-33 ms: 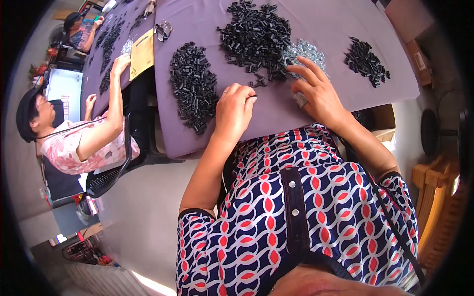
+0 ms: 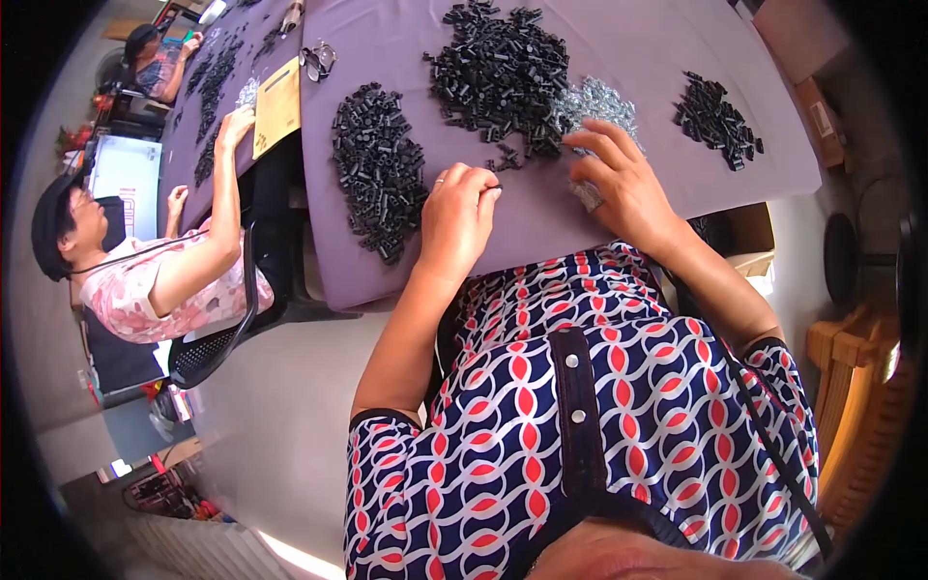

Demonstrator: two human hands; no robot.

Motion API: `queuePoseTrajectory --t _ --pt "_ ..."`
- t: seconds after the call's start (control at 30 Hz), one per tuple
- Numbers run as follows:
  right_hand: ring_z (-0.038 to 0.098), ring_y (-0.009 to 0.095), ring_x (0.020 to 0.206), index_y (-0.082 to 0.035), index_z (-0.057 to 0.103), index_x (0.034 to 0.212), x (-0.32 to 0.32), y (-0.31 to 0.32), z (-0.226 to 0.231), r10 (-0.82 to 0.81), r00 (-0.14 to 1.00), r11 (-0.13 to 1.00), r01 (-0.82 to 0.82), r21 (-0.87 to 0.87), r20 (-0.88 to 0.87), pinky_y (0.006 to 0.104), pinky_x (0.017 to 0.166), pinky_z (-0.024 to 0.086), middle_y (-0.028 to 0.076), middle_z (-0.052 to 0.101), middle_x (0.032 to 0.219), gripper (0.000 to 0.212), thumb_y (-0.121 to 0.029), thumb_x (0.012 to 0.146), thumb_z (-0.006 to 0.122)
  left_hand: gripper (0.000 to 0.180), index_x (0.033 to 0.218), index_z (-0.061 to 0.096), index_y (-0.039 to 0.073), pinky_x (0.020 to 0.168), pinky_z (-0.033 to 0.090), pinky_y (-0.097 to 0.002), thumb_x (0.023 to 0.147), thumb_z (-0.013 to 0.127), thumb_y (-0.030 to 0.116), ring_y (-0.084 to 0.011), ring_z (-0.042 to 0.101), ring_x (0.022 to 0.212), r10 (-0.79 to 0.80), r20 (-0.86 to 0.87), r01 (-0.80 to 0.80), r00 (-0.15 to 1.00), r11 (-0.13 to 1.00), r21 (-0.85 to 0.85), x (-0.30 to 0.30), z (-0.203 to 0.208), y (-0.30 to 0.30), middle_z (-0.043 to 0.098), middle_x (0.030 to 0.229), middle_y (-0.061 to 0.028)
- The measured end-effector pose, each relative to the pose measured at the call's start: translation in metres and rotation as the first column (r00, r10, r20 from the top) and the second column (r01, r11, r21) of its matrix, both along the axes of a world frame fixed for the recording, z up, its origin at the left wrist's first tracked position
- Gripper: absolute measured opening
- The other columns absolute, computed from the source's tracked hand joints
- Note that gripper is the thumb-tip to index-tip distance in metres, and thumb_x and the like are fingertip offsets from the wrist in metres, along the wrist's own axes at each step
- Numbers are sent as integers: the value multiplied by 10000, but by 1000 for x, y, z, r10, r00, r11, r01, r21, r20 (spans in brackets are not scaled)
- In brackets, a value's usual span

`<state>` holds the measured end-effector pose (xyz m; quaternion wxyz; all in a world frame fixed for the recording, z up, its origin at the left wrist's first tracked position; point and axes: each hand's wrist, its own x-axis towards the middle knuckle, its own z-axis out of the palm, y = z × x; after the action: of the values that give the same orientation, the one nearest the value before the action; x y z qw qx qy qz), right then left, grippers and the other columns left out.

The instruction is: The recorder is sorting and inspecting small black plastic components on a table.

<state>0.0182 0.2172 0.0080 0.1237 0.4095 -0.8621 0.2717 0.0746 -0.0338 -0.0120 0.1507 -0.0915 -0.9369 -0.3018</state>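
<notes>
My left hand (image 2: 458, 208) is closed in a pinch over the near part of the purple-covered table (image 2: 677, 29). Between its thumb and forefinger the tip of a small black piece (image 2: 499, 187) shows. My right hand (image 2: 623, 188) is bent in front of a heap of small clear pieces (image 2: 611, 97), its upper fingers curved and apart. A clump of clear pieces (image 2: 587, 195) is tucked against its palm by the lower fingers. A large heap of short black tubular pieces (image 2: 498, 72) stands beyond my hands, with a few loose black pieces (image 2: 505, 158) before it.
A long black heap (image 2: 377, 169) lies left of my left hand, a smaller one (image 2: 717, 121) at the right. Glasses (image 2: 319, 61) rest near a yellow tray (image 2: 279, 106). Another person (image 2: 174, 261) sits at the left table; a second person (image 2: 159, 68) works farther back.
The upper fingers of my right hand have curled down slightly, toward my left hand. My left hand stays in place.
</notes>
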Motion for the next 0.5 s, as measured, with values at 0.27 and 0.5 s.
queuePoseTrajectory --t 0.27,0.5 --pt "643 244 808 -14 604 934 9 9 -7 22 914 963 90 -256 404 332 719 524 90 607 904 192 54 784 701 118 949 672 42 785 518 -400 837 705 52 -306 635 879 -20 38 17 999 996 85 -3 4 11 635 954 -113" --pt "625 204 787 -7 606 946 9 10 -13 30 879 948 125 -292 475 301 687 504 84 600 898 196 84 786 671 155 990 667 70 827 518 -445 840 703 62 -334 614 972 -108 -60 102 992 990 -98 -31 8 16 624 1018 -111"
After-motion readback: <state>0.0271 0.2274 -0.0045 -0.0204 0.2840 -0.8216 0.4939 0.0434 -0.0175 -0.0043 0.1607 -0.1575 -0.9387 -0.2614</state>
